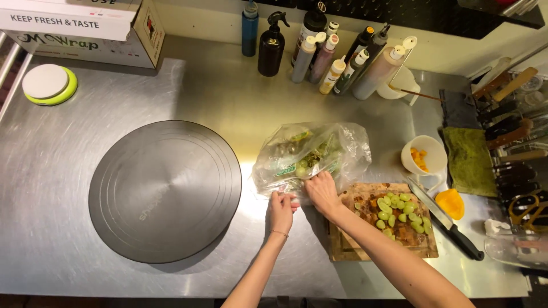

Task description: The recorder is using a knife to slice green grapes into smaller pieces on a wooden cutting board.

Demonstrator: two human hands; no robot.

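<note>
On the steel counter (pixel 85 188), seen from the head camera, both hands pinch the near edge of a clear plastic bag of green grapes (pixel 311 157): left hand (pixel 282 206) and right hand (pixel 321 191), fingers closed on the film. Right of them, halved grapes (pixel 399 214) already lie cut on the wooden board (pixel 342 245), the knife (pixel 445 219) set down; more grapes remain bagged.
</note>
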